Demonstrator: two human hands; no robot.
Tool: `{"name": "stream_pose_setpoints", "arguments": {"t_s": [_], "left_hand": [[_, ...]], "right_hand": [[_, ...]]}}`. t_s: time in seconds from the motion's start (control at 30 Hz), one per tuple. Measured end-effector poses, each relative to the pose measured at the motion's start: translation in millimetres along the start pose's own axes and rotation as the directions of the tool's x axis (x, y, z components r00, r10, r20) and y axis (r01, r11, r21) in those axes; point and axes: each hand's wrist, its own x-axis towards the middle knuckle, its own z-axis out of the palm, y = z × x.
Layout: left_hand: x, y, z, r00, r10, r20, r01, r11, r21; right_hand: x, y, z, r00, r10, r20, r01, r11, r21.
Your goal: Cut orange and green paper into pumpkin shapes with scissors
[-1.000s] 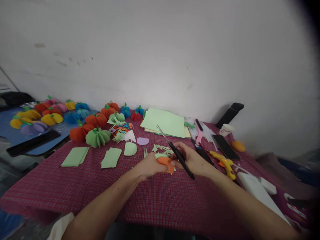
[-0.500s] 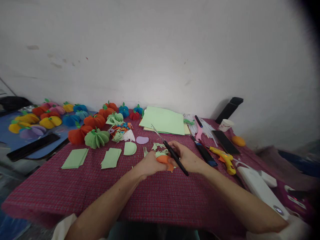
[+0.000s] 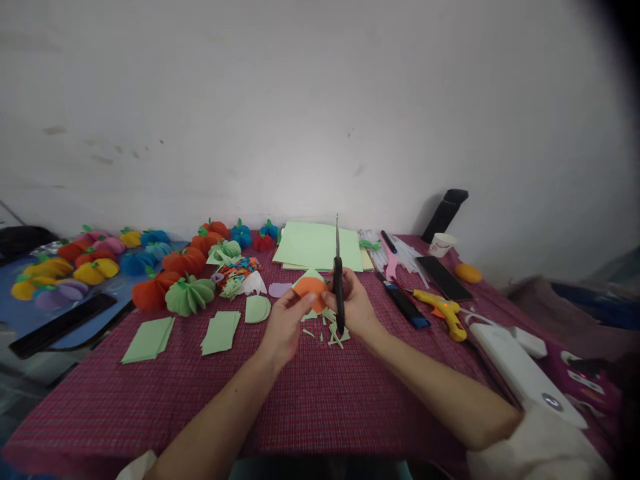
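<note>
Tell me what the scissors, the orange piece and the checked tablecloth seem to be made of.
Scissors: the slim grey blade looks like metal; the black handles are probably plastic, finish unclear. Orange piece: matte, thin and evenly coloured, so likely paper or card. Tablecloth: matte fabric, probably woven, judging by its fine check and soft drape at the near left corner.

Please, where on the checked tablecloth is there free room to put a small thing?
The checked tablecloth lies bare between the left forearm and right forearm, and further left, nearer than the two light green paper stacks. Crowded: beneath the scissors, with light green scraps; back left, craft pumpkins; right, the yellow glue gun and smartphone.
</note>
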Motion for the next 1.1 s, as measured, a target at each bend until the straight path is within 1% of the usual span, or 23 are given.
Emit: {"name": "stream_pose_setpoints", "arguments": {"t_s": [0.13, 0.33, 0.5, 0.67, 0.8, 0.87, 0.93, 1.0, 1.07, 1.1], "left_hand": [[2, 0, -2.4, 0.998, 0.023, -0.052, -0.023, 1.000, -0.007], [2, 0, -0.5, 0.996, -0.015, -0.084, 0.006, 0.994, -0.111], [3, -1, 0.0, 0.994, -0.040, -0.103, 0.023, 0.988, -0.154], [3, -1, -1.0, 0.995, -0.030, -0.095, 0.018, 0.991, -0.131], [3, -1, -1.3, 0.995, -0.028, -0.091, 0.016, 0.991, -0.129], [3, 0, -1.4, 0.996, -0.028, -0.089, 0.016, 0.991, -0.133], [3, 0, -1.8, 0.995, -0.025, -0.095, 0.013, 0.991, -0.133], [3, 1, -2.2, 0.993, -0.026, -0.115, 0.010, 0.990, -0.139], [4, 3, -2.6, 0.989, -0.038, -0.143, 0.015, 0.987, -0.159], [4, 4, -2.7, 0.987, -0.048, -0.152, 0.022, 0.985, -0.172]], "right_hand": [[1, 11, 8, 0.999, -0.021, -0.039, 0.022, 0.999, 0.028], [0, 23, 13, 0.998, -0.045, -0.042, 0.047, 0.998, 0.052], [-1, 24, 15, 0.998, -0.045, -0.039, 0.046, 0.998, 0.044], [-3, 24, 15, 0.997, -0.074, -0.037, 0.075, 0.997, 0.026], [-3, 22, 15, 1.000, -0.011, 0.006, 0.011, 1.000, 0.026], [-4, 16, 11, 0.999, 0.044, 0.031, -0.045, 0.999, 0.022], [-7, 8, 2, 0.992, 0.105, 0.069, -0.106, 0.994, 0.014], [-13, -2, -13, 0.978, 0.160, 0.136, -0.155, 0.987, -0.046], [-23, -14, -32, 0.952, 0.207, 0.226, -0.182, 0.975, -0.127], [-29, -19, -42, 0.929, 0.241, 0.281, -0.201, 0.966, -0.164]]}}
